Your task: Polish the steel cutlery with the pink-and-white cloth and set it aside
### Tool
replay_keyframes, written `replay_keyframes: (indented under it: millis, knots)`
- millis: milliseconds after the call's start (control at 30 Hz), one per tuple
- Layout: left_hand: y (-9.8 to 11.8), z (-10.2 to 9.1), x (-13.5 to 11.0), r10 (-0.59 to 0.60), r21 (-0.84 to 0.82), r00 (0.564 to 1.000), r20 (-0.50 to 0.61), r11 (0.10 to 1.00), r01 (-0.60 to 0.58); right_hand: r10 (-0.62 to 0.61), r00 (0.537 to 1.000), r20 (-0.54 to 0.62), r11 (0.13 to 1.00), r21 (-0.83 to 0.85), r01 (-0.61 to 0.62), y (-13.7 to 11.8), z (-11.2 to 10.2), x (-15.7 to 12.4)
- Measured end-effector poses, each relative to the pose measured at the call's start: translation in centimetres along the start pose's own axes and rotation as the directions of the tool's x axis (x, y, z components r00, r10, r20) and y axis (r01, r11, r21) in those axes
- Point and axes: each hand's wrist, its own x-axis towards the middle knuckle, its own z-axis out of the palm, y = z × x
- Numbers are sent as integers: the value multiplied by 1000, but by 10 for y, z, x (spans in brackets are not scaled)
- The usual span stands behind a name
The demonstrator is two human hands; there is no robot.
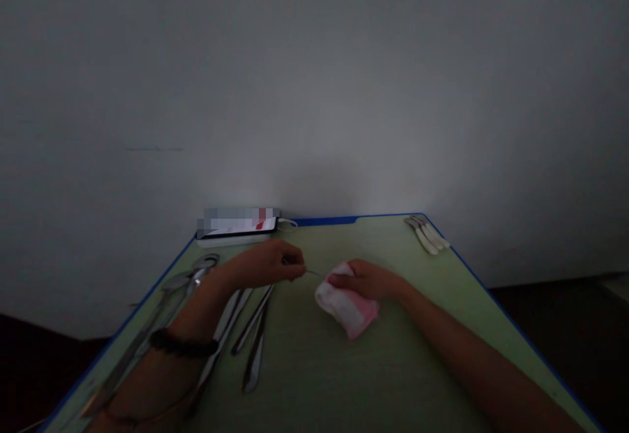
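My left hand [282, 261], with a dark beaded bracelet [184, 344] on its wrist, is closed on one end of a thin metal utensil [314, 272]. Only a short shaft of it shows, so its kind is unclear. A pink and white cloth [348, 307] is gripped in my right hand [371, 280], around the utensil's other end. Both hands are above the middle of the pale green table [314, 380]. Below my left forearm lie several metal pieces of cutlery [254, 361], their far ends partly covered by the hand.
Large metal serving utensils [174, 282] lie along the left edge, partly behind my left arm. A lit tablet-like screen [240, 226] with a white cable [288, 225] stands at the back left. Several pale-handled pieces of cutlery [428, 235] lie at the back right. A wall [319, 92] rises behind.
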Motion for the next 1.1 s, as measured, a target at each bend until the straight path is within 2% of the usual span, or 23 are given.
replay_keyframes:
  millis: [167,333,500,667,800,967,1100]
  knots:
    - [9,4,3,-11,8,997,-80,1000,12,-112,981,-155,993,21,117,5,15,-8]
    - [16,11,4,-134,-113,990,-45,985,128,-98,975,-201,993,43,109,3,13,-5]
    - [17,13,8,-179,-232,974,-137,962,144,-65,969,-239,996,37,76,5,11,0]
    - [19,12,11,-92,-150,981,-168,986,67,-64,908,-415,998,-46,49,6,14,1]
    - [19,17,17,-59,-103,955,-292,994,30,-53,861,-505,998,-65,23,5,14,1]
    - [15,26,22,-152,-264,930,-336,962,62,4,862,-507,1000,19,7,6,9,1]
    - [18,32,23,-130,-296,926,-355,955,21,43,921,-387,972,228,51,14,-4,-3]
